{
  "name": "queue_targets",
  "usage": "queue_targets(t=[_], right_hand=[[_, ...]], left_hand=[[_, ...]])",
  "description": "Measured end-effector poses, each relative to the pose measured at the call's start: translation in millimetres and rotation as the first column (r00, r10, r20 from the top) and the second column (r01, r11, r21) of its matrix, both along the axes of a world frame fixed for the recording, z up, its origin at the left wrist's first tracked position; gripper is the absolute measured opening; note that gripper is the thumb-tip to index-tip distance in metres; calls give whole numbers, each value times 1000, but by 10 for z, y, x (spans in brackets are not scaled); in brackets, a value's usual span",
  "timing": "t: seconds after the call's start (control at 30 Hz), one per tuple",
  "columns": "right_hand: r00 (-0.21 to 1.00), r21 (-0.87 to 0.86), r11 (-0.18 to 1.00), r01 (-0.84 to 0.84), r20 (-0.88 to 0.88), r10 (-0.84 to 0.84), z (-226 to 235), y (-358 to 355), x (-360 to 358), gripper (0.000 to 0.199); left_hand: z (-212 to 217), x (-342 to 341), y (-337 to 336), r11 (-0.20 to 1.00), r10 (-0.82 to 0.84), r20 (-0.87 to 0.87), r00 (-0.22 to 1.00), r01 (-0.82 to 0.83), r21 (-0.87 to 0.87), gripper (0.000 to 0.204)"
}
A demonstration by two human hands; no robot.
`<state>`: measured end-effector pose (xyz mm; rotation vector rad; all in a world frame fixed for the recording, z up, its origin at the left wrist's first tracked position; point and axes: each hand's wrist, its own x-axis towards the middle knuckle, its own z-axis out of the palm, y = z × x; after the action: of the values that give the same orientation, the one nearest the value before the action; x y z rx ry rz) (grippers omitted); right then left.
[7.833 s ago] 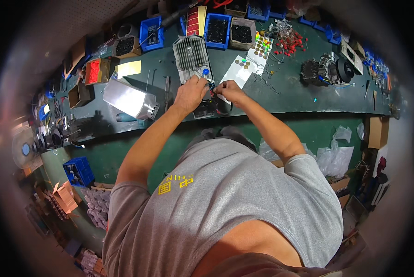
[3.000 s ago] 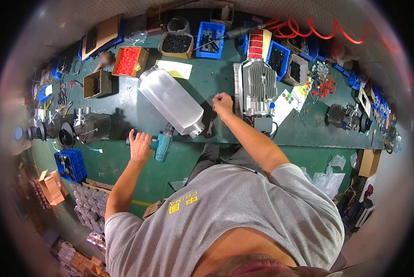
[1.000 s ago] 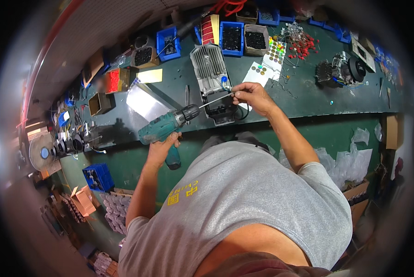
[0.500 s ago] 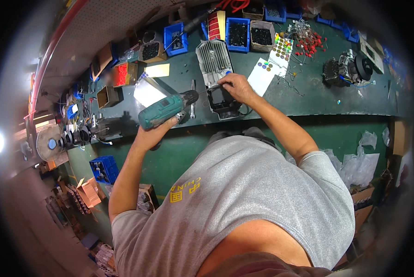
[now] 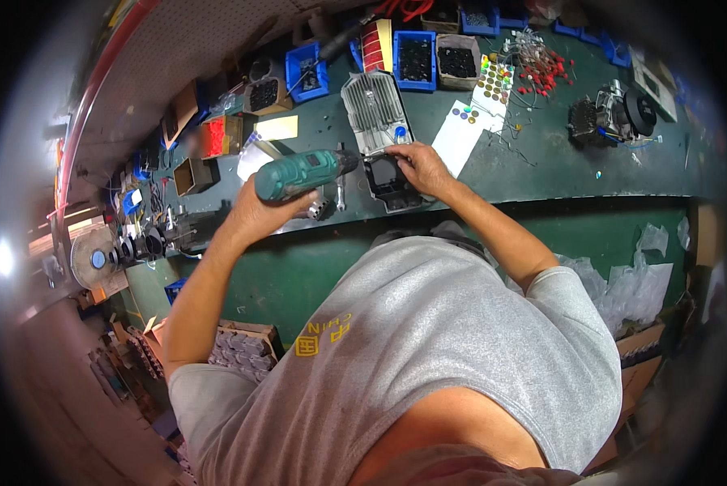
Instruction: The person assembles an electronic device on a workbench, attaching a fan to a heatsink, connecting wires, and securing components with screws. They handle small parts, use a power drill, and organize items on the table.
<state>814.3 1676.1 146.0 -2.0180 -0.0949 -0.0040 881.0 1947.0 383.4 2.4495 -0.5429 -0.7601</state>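
Observation:
My left hand [image 5: 260, 217] is wrapped round the handle of a teal power drill [image 5: 300, 173], whose dark chuck points right toward a finned grey metal housing [image 5: 373, 105]. Below the housing's near end lies an open black box-shaped part [image 5: 391, 193], with a dark cable at its right side. My right hand [image 5: 425, 168] is closed in a pinch where these two parts meet; whatever lies between its fingertips is too small to make out. A blue round spot marks the housing near that hand. Under the drill sits a wrench-like metal tool [image 5: 340, 194].
Blue bins [image 5: 415, 61] and boxes of small dark parts line the back. White sticker sheets [image 5: 458, 134] lie right of the housing, near red-capped wires [image 5: 541, 71]. A motor-like assembly [image 5: 610, 117] stands farther right. The bench's front edge [image 5: 541, 199] runs before me.
The drill has swung flatter, with its chuck a little farther right. My left forearm has shifted outward. My right hand has moved slightly right and down, still at the joint of the two parts.

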Motion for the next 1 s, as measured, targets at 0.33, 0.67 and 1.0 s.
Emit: queue_targets(t=[0.33, 0.67, 1.0], right_hand=[[986, 327, 944, 38, -165, 17, -67, -29, 40, 32], [896, -501, 811, -300, 144, 420, 167, 137, -223, 32], [872, -477, 745, -465, -105, 478, 278, 140, -69, 40]], left_hand=[[202, 393, -390, 951, -275, 37, 961, 266, 161, 38], [310, 357, -725, 862, -368, 37, 929, 325, 388, 36], [440, 306, -989, 885, -345, 97, 934, 289, 366, 29]])
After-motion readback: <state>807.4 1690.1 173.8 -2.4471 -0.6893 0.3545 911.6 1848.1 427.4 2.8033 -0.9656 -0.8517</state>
